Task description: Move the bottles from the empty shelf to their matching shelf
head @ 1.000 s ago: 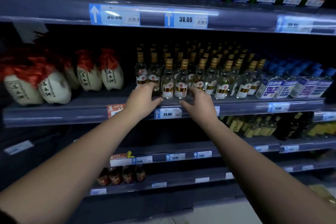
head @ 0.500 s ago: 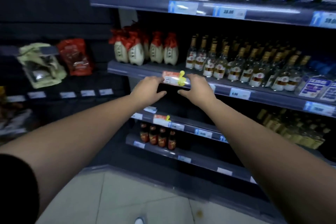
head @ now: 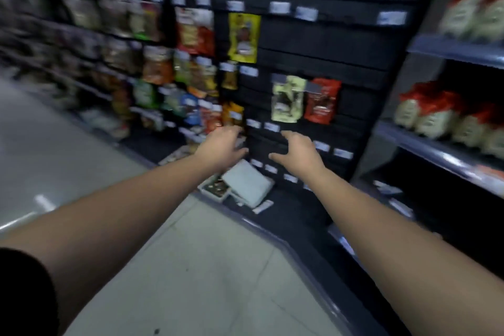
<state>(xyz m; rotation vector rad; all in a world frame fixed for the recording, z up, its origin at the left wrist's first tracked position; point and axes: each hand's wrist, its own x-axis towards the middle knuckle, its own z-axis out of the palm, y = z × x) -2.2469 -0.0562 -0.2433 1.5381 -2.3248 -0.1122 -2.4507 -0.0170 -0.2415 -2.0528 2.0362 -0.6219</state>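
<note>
My left hand [head: 222,146] and my right hand [head: 296,153] are stretched out in front of me, fingers apart, holding nothing. They hover in the air before a dark pegboard wall [head: 313,43]. White jars with red cloth tops [head: 436,117] stand on a grey shelf [head: 409,142] at the right edge. None of the small glass bottles are in view. The picture is blurred by motion.
Snack bags hang on the pegboard, among them a yellow one [head: 244,37], a pale green one [head: 287,98] and a red one [head: 321,101]. An open white box [head: 240,184] lies on the low base. Packed shelves [head: 114,49] run along the left aisle above a grey floor [head: 191,267].
The view has swung left, away from the bottle shelf to the pegboard and aisle. Both hands left the shelf edge and now hang free with spread fingers.
</note>
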